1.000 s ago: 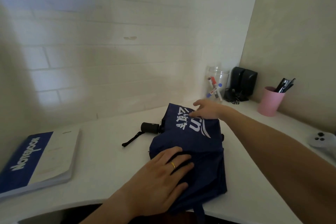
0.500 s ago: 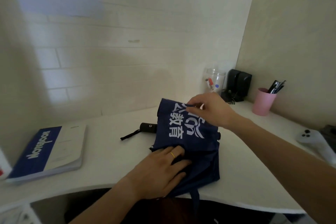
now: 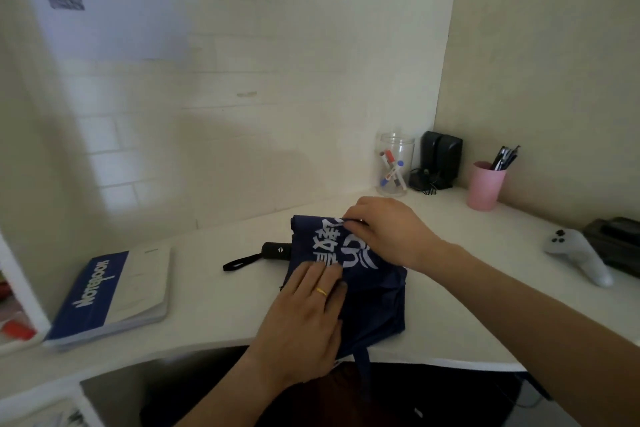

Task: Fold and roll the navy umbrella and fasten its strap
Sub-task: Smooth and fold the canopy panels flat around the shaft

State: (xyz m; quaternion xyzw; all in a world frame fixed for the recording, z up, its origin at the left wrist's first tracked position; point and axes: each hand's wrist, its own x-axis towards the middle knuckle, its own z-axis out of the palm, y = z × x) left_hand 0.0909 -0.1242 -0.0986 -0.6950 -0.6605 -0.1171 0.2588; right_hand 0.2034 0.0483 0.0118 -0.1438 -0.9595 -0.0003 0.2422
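Note:
The navy umbrella lies collapsed on the white desk, its canopy with white lettering spread loosely. Its black handle with a wrist loop pokes out to the left. The navy strap hangs over the desk's front edge. My left hand, wearing a gold ring, presses flat on the near part of the canopy. My right hand pinches a fold of fabric at the canopy's far edge.
A blue and white notebook lies at the left. A glass jar with markers, black speakers and a pink pen cup stand in the back corner. A white game controller lies at the right.
My right hand has pulled the canopy's far edge leftward and toward me, folding the lettered panel over. My left hand stayed pressed on the fabric. The camera tilted up.

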